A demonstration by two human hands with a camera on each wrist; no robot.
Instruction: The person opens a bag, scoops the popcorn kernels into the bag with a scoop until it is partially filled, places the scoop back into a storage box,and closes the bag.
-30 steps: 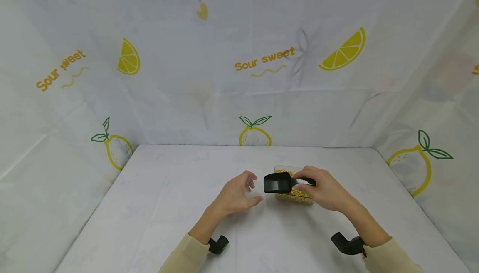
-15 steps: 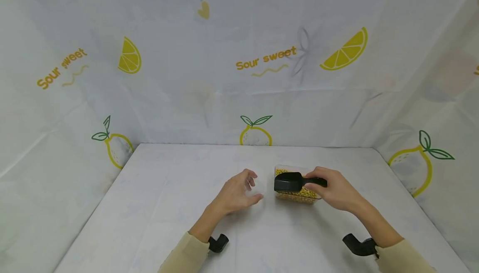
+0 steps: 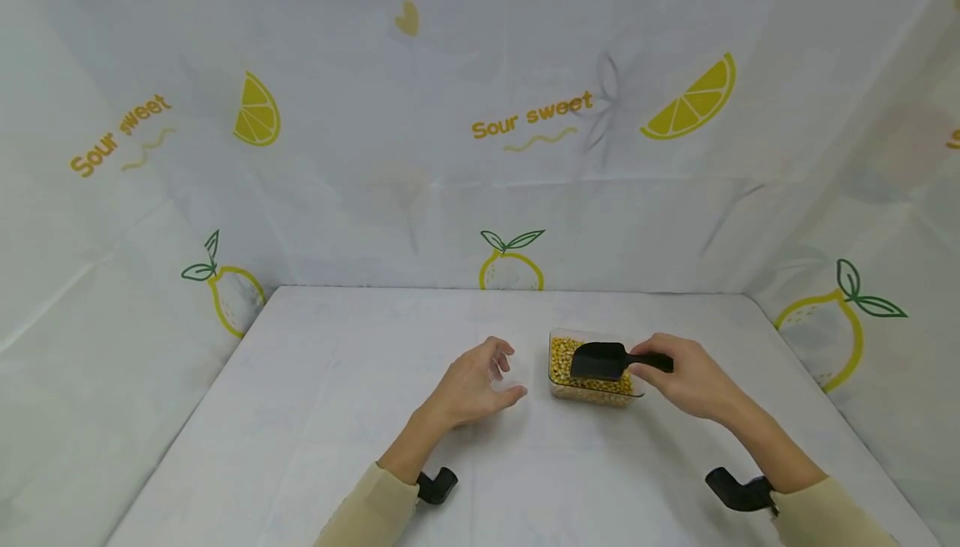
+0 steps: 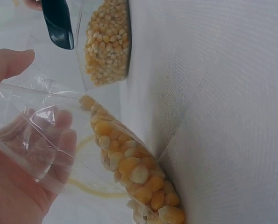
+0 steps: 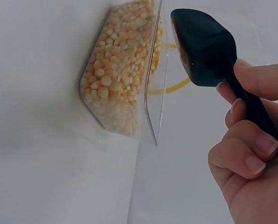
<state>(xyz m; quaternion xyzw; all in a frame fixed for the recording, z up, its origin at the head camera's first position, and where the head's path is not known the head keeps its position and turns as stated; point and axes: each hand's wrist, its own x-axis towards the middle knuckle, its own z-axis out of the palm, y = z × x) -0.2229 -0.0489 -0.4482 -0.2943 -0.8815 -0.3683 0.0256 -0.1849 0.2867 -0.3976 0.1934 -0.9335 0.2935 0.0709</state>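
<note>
My right hand (image 3: 693, 376) grips the handle of a black scoop (image 3: 600, 361). In the head view its blade overlaps a clear container (image 3: 592, 401) of yellow corn kernels. The right wrist view shows the scoop (image 5: 206, 46) above and beside the rim of the container (image 5: 155, 119), with fingers and thumb wrapped on the handle. Left of the container, my left hand (image 3: 468, 388) curves around a clear plastic bag (image 4: 50, 126). Kernels (image 4: 139, 175) fill the low part of that bag, close to the table. Through the film, the fingers (image 4: 61, 140) show, with the thumb opposite.
A white cloth covers the table (image 3: 337, 380). Behind it hangs a white sheet (image 3: 420, 222) printed with lemons and lettering. Black curved mounts (image 3: 438, 486) are strapped at both wrists.
My right hand has moved the scoop to the right, from beside my left hand to over the container. My left hand has stayed in place.
</note>
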